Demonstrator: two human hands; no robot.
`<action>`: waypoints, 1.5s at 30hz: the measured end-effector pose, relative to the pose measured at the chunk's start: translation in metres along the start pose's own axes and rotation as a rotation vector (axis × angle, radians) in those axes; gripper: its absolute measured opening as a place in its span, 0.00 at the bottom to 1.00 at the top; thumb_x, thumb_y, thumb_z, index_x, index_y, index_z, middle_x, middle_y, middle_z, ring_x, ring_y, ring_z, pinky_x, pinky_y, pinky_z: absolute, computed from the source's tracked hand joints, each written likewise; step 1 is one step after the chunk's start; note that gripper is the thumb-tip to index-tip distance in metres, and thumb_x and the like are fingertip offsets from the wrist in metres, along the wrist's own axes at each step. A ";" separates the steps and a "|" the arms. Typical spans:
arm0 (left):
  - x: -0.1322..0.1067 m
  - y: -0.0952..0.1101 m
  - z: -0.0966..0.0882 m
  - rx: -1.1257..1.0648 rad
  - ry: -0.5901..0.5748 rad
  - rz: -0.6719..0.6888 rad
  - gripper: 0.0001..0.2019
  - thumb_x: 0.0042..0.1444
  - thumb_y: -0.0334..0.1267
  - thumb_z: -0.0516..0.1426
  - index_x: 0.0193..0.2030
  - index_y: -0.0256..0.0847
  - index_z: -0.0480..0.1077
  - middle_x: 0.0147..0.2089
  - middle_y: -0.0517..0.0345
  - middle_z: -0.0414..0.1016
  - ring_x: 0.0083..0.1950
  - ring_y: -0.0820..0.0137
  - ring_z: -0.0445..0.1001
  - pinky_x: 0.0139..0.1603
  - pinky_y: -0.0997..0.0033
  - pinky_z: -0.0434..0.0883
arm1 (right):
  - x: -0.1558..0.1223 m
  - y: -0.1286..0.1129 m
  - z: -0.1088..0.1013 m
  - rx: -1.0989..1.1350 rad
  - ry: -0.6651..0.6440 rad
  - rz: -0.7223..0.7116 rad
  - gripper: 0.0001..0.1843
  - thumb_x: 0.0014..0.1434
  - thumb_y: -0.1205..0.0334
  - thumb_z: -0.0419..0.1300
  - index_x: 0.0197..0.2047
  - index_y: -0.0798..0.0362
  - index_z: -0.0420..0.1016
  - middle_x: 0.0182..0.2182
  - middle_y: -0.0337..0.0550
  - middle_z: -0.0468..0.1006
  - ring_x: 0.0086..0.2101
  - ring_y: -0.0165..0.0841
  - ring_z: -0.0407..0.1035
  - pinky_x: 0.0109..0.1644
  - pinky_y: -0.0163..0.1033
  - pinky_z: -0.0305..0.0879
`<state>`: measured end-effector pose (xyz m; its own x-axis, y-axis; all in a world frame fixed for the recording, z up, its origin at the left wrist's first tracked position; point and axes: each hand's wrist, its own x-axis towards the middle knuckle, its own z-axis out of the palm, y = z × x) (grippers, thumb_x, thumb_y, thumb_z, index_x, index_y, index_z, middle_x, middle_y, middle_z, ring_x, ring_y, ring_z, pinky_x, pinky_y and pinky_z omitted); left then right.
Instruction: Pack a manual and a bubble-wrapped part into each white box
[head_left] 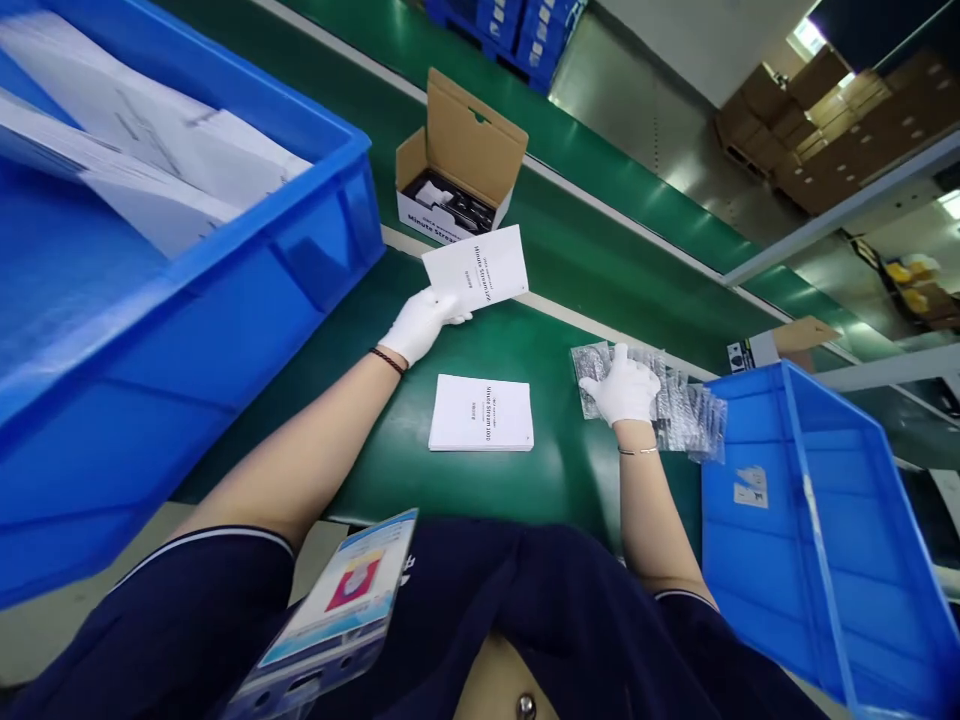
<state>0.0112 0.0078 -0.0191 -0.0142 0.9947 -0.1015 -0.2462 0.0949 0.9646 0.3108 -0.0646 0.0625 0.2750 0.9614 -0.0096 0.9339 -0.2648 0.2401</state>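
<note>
Presently, booklet (491,265) pinched by L hand (424,322), upper ctr., could be creased if box (466,150) is hit; bubble bags (681,410) under spread R hand (622,386), mid-right, could be dragged by friction.

Lg blue bin (255,340) L, 2nd bin (750,560) R — brn ctn stack (840,140), bkgd R — blue crates (536,45), top.

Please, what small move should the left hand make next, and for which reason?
Probably the gloved left hand should move the printed booklet slightly forward and lay it into the open carton: the hand already holds it just before the carton, the lid stands raised, and both are printed "Minute Stream".
</note>
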 end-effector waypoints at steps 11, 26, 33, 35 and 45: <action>0.005 -0.008 -0.007 -0.191 -0.057 0.047 0.22 0.54 0.39 0.65 0.53 0.31 0.74 0.53 0.40 0.77 0.43 0.64 0.80 0.44 0.68 0.78 | 0.017 0.011 -0.010 0.407 -0.131 -0.176 0.17 0.52 0.50 0.65 0.40 0.52 0.75 0.43 0.48 0.78 0.46 0.46 0.71 0.50 0.49 0.66; 0.006 0.005 -0.028 -0.124 -0.294 -0.083 0.23 0.41 0.48 0.73 0.39 0.33 0.76 0.37 0.49 0.77 0.33 0.70 0.70 0.34 0.69 0.68 | 0.197 -0.171 -0.113 0.478 0.015 -0.664 0.25 0.62 0.62 0.54 0.61 0.55 0.71 0.57 0.52 0.75 0.53 0.48 0.70 0.58 0.51 0.66; 0.012 0.004 -0.026 -0.193 -0.243 -0.088 0.33 0.48 0.42 0.70 0.60 0.32 0.70 0.53 0.39 0.76 0.34 0.70 0.72 0.30 0.72 0.65 | 0.220 -0.203 -0.055 0.351 -0.152 -0.545 0.19 0.63 0.61 0.57 0.56 0.47 0.77 0.53 0.50 0.77 0.50 0.45 0.72 0.55 0.46 0.67; 0.014 0.006 -0.024 -0.207 -0.211 -0.069 0.33 0.48 0.40 0.69 0.61 0.33 0.70 0.52 0.39 0.77 0.35 0.70 0.72 0.30 0.73 0.64 | 0.223 -0.192 -0.046 0.330 -0.075 -0.445 0.25 0.64 0.54 0.57 0.64 0.45 0.70 0.59 0.54 0.72 0.55 0.51 0.67 0.57 0.53 0.65; 0.012 0.011 -0.015 -0.342 -0.159 -0.066 0.32 0.45 0.31 0.67 0.60 0.36 0.70 0.54 0.43 0.77 0.38 0.71 0.74 0.31 0.76 0.69 | 0.091 -0.153 -0.055 0.285 0.166 -1.087 0.21 0.66 0.53 0.57 0.59 0.51 0.74 0.57 0.53 0.74 0.58 0.49 0.64 0.63 0.53 0.58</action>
<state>-0.0059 0.0203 -0.0135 0.1564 0.9831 -0.0956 -0.5513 0.1672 0.8174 0.1801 0.0678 0.0781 -0.7271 0.6843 0.0559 0.6827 0.7292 -0.0464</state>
